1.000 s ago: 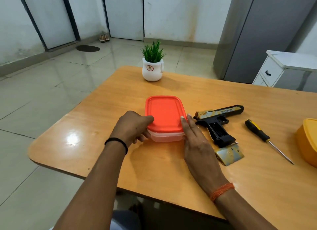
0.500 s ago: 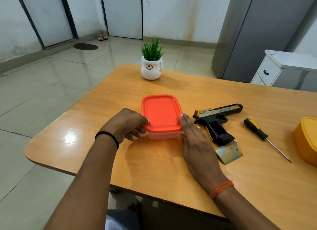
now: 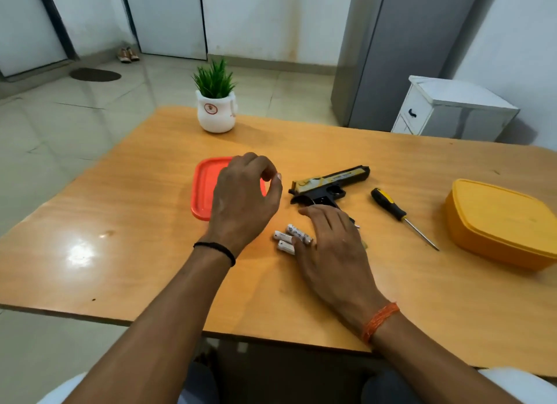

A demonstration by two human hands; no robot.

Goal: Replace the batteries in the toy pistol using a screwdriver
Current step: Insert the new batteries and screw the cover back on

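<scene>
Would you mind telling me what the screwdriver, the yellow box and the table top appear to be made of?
Screwdriver: black and yellow handle, probably plastic or rubber with a matte look; thin shaft looks like bare metal, grey and slightly shiny.
Yellow box: likely plastic, opaque, smooth with a soft sheen and moulded rounded corners.
Table top: wood grain pattern under a glossy finish that reflects light; solid wood or laminate, I cannot tell which.

Left hand [image 3: 244, 204]: thin black wristband [image 3: 215, 250]; right hand [image 3: 331, 247]: orange thread band [image 3: 379, 321]; forearms bare

Potted plant [image 3: 215, 102], yellow box [image 3: 500, 222], white cabinet [image 3: 452, 109], perhaps shoes [image 3: 128, 54] beyond.
</scene>
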